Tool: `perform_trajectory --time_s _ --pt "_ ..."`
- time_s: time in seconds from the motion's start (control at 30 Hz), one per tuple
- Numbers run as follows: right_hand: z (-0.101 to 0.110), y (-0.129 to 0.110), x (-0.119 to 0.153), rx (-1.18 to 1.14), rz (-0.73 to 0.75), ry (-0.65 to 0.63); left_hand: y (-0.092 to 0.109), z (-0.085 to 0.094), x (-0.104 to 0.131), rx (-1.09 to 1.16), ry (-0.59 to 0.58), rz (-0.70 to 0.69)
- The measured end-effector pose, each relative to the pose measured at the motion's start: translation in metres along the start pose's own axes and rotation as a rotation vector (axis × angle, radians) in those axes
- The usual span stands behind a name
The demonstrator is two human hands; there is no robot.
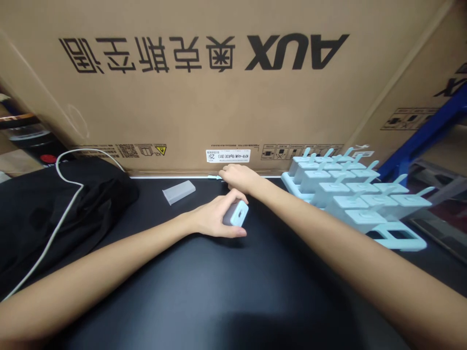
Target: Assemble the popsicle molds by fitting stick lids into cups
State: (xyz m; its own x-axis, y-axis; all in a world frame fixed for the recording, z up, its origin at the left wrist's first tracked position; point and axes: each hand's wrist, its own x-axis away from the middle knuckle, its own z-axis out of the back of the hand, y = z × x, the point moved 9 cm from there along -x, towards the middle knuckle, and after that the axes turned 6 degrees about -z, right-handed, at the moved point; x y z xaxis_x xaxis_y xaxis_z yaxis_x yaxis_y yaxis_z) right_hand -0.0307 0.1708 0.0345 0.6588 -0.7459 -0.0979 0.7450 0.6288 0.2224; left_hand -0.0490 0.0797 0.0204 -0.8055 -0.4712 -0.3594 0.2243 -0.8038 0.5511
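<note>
My left hand (213,216) is wrapped round an ice pop mold (239,214), a grey body with a pale blue cap that has a dark slot in its end. The cap points toward the right. Beyond it, near the foot of the carton, my right hand (239,177) is closed on a pale blue ice pop stick (214,178), whose end sticks out to the left of the fingers. A loose translucent mold sleeve (179,192) lies on the table to the left of both hands.
Several pale blue ice pop molds with sticks stand in a rack (404,238) at the right. Behind rises a large cardboard carton (204,112). Black cloth (83,194) with a white cable (67,211) across it lies at the left. A blue metal bar (423,136) slants at the right.
</note>
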Motion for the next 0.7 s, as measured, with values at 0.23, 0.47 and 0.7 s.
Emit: perform_trajectory --time_s 0.23,0.47,0.7 --pt "0.008 0.014 0.014 -0.026 -0.035 -0.053 0.011 0.006 -0.007 0.061 0.006 -0.131" --pt "0.001 0.018 0.017 -0.034 -0.032 -0.168 0.020 -0.008 -0.004 -0.055 -0.139 -0.168" --pt "0.003 0.014 0.017 -0.106 -0.053 -0.163 0.023 0.003 -0.006 0.011 -0.034 -0.203"
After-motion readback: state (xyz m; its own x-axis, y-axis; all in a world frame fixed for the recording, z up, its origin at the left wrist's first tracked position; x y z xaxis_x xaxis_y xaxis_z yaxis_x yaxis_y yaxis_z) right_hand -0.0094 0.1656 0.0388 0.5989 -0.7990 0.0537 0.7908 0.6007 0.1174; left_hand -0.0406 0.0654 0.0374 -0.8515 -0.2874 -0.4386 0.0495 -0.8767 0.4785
